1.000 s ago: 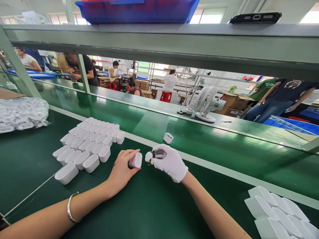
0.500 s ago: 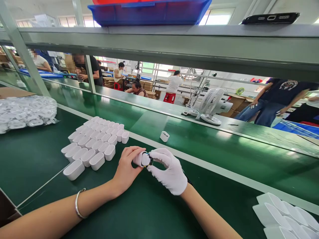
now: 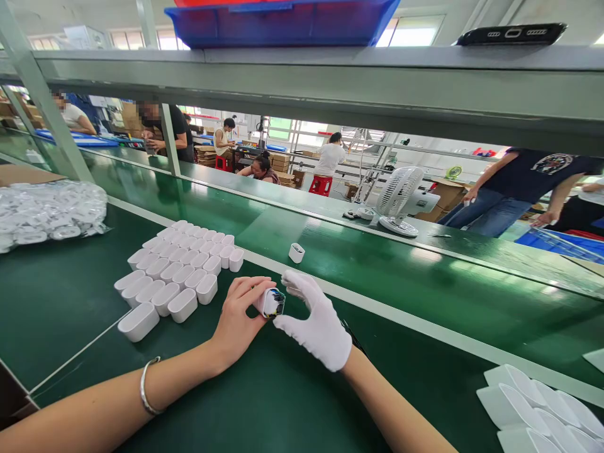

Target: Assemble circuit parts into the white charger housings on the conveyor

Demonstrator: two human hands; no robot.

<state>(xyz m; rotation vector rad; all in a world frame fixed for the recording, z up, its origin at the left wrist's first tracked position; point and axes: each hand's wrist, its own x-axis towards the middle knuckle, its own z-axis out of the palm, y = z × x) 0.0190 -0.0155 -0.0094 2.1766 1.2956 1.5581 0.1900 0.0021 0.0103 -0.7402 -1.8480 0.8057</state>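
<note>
My left hand [image 3: 243,314], bare with a bangle on the wrist, is closed around a white oval plastic housing [image 3: 265,303]. A small circuit board [image 3: 279,304] with dark parts sticks out of the housing's open end, which faces right. My right hand [image 3: 318,327], in a white glove, is open beside that end, thumb and fingers spread around the board. The thumb tip is close to the board; whether it touches I cannot tell. Left of my hands, rows of white oval housings [image 3: 182,275] stand on the green work surface.
Another white housing [image 3: 296,253] sits on the green belt [image 3: 349,251] beyond my hands. More white housings [image 3: 528,409] stand at lower right, and bagged parts [image 3: 51,211] lie at left. A fan [image 3: 401,198] stands across the belt. Overhead, a shelf [image 3: 302,88] carries a blue bin [image 3: 283,25].
My right hand has opened, its fingers coming off the circuit board. The lone housing on the belt has moved left. The left hand keeps its hold. Another white piece has appeared at the right edge.
</note>
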